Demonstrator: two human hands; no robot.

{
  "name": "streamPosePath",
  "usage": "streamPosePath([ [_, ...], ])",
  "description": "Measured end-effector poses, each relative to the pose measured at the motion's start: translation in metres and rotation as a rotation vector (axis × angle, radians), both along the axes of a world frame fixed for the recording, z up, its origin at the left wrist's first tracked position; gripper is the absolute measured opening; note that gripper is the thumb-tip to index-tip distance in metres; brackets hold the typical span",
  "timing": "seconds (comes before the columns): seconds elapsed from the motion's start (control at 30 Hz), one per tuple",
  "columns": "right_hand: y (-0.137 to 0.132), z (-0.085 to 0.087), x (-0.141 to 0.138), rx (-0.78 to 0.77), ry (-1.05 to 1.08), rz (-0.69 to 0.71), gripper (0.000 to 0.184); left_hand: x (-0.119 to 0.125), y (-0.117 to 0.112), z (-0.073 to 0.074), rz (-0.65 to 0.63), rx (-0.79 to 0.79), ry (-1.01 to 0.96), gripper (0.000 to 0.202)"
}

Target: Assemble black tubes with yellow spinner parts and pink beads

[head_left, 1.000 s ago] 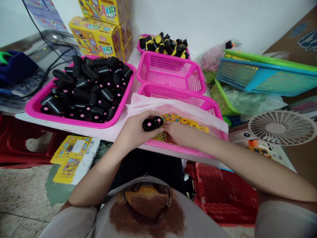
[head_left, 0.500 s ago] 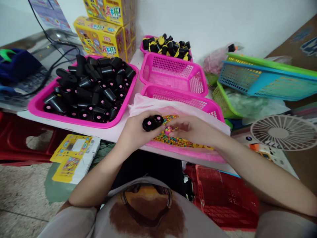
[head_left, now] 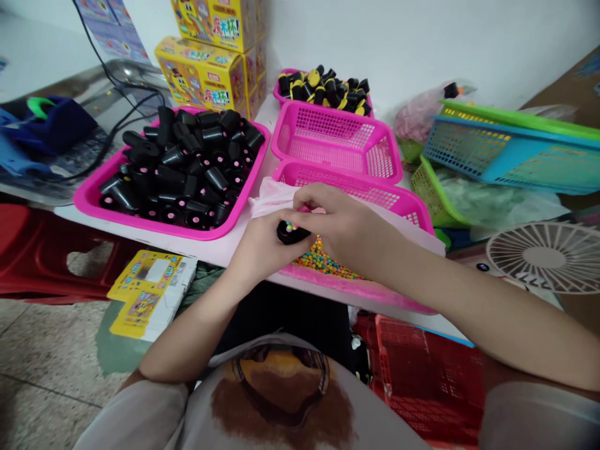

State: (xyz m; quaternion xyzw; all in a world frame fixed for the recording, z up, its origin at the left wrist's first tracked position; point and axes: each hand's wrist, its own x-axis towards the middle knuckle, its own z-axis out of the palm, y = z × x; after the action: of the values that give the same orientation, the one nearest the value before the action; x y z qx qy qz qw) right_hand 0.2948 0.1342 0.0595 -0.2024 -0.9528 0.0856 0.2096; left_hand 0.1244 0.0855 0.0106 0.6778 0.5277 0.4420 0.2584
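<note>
My left hand (head_left: 262, 240) is closed around a small black tube (head_left: 289, 232), held over the near edge of a pink basket (head_left: 375, 194) lined with a pale plastic bag. My right hand (head_left: 344, 222) sits on top of the tube's open end, fingers curled, with small coloured beads showing at the opening. Loose coloured beads (head_left: 323, 262) lie in the bag just below both hands. What my right fingers pinch is hidden.
A pink tray (head_left: 94, 194) heaped with black tubes stands at the left. Behind are an empty pink basket (head_left: 337, 134) and one holding black and yellow pieces (head_left: 323, 84). Yellow boxes (head_left: 206, 69), blue and green baskets (head_left: 506, 150), a white fan (head_left: 544, 256) and a red crate (head_left: 422, 375) surround.
My right hand rose from the bead pile and came over the tube's open end. The left hand kept hold of the tube. The camera shifted slightly.
</note>
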Motion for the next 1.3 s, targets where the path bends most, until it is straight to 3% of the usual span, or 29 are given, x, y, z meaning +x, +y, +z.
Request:
streamPosePath([
  [0.2, -0.006, 0.018, 0.011, 0.094, -0.021, -0.096, 0.041, 0.000, 0.001, 0.002, -0.006, 0.021, 0.000, 0.026],
  [0.3, -0.006, 0.017, 0.027, 0.037, -0.015, -0.112, 0.042, 0.001, 0.000, 0.003, -0.006, -0.011, -0.003, 0.024],
  [0.43, -0.006, 0.000, 0.043, -0.151, -0.141, -0.172, 0.049, 0.002, -0.002, 0.000, -0.035, -0.017, 0.043, 0.031],
  [0.6, -0.001, -0.025, 0.048, -0.151, -0.134, -0.311, 0.055, 0.002, -0.002, -0.003, -0.017, 0.002, 0.078, 0.031],
  [0.8, 0.003, -0.062, 0.041, -0.217, -0.316, -0.201, 0.042, 0.001, -0.001, -0.004, -0.026, 0.024, 0.079, 0.029],
  [0.93, 0.004, -0.075, 0.031, -0.263, -0.238, -0.123, 0.035, 0.001, -0.002, -0.004, -0.024, 0.022, 0.088, 0.028],
  [1.1, 0.008, -0.064, 0.035, -0.464, -0.134, -0.200, 0.023, 0.001, -0.002, -0.005, -0.015, 0.024, 0.083, 0.027],
  [1.23, 0.007, -0.037, 0.051, -0.687, 0.025, -0.224, 0.022, 0.000, -0.002, -0.006, -0.008, 0.035, 0.071, 0.027],
  [1.3, 0.006, -0.020, 0.054, -0.703, 0.117, -0.223, 0.020, 0.001, -0.002, -0.005, -0.011, 0.031, 0.073, 0.029],
])
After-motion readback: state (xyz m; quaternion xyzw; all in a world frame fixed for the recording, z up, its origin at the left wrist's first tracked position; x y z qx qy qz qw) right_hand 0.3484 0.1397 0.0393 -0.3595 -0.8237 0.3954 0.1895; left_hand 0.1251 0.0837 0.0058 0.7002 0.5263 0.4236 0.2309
